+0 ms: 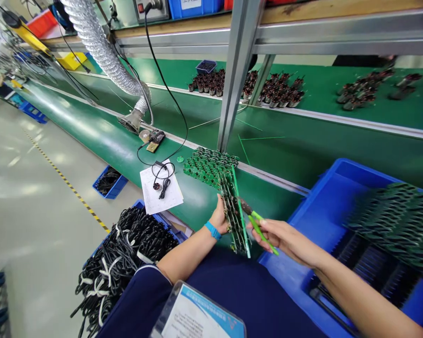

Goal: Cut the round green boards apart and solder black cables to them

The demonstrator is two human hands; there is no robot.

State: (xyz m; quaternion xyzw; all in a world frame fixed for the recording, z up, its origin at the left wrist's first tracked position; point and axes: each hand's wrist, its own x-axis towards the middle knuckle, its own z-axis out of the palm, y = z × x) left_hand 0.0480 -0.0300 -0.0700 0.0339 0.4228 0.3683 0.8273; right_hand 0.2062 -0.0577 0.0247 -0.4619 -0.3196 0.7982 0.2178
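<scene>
My left hand [219, 216], with a blue band at the wrist, is closed around a panel of circuit boards [233, 218]. The panel stands on edge near my body, and a thin green edge strip [241, 211] runs along its right side. In my right hand [273, 234] is a pair of cutting pliers [257, 229] with bright green handles. The plier jaws are at the strip's side of the panel; whether they touch it I cannot tell. Just beyond the panel, many small round green circuit boards [206, 166] lie grouped on the green bench.
A blue bin [313, 188] with stacked board panels [396, 225] stands at right. Bundled black cables [127, 253] fill a crate at lower left. White paper [151, 188] with a coiled cable lies on the bench [102, 126]. A metal post [238, 75] rises ahead.
</scene>
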